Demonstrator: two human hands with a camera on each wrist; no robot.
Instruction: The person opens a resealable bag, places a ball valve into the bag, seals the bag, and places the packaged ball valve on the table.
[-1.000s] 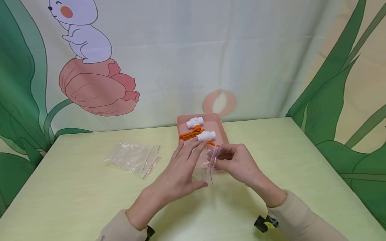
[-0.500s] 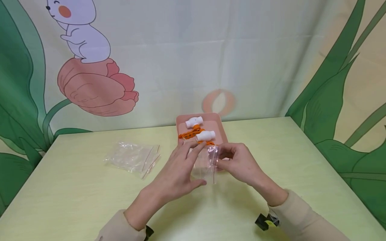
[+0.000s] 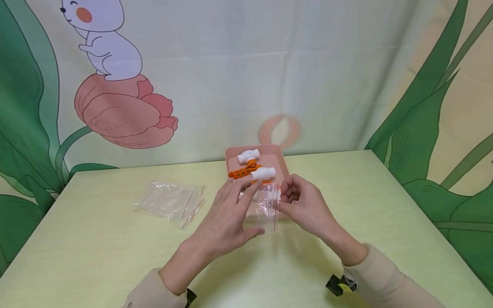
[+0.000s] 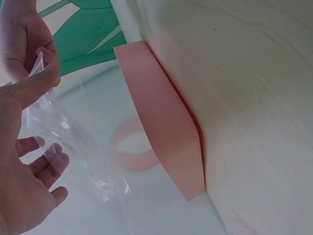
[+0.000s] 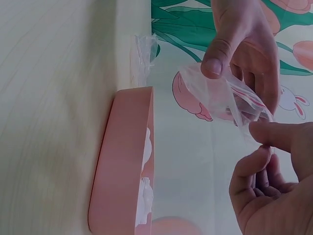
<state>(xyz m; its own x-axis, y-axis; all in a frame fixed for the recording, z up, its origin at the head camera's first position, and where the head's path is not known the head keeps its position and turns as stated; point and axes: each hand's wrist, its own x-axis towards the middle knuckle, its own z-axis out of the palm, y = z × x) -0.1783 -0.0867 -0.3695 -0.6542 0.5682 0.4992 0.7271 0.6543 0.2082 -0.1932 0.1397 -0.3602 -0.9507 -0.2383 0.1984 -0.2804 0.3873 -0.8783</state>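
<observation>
A clear zip bag (image 3: 265, 205) with a red seal line is held up between my two hands, in front of the tray. My left hand (image 3: 225, 218) holds it loosely, thumb on the near side and fingers on the far side. My right hand (image 3: 308, 205) pinches the sealed edge between thumb and index finger; the right wrist view shows the bag (image 5: 225, 100) spreading from that pinch. Behind it, a pink tray (image 3: 275, 158) contains white pipe valves (image 3: 263, 173) with orange handles (image 3: 242, 172). The bag and left fingers partly hide the tray's front.
Several more clear zip bags (image 3: 167, 203) lie in a flat pile on the pale table (image 3: 96, 239), left of my left hand. A printed cloth backdrop (image 3: 215, 77) hangs behind the table's back edge.
My right fingers have shifted slightly along the bag's edge. The bag has turned so that its face shows wider and its seal line lies slightly farther right. My left hand has barely moved.
</observation>
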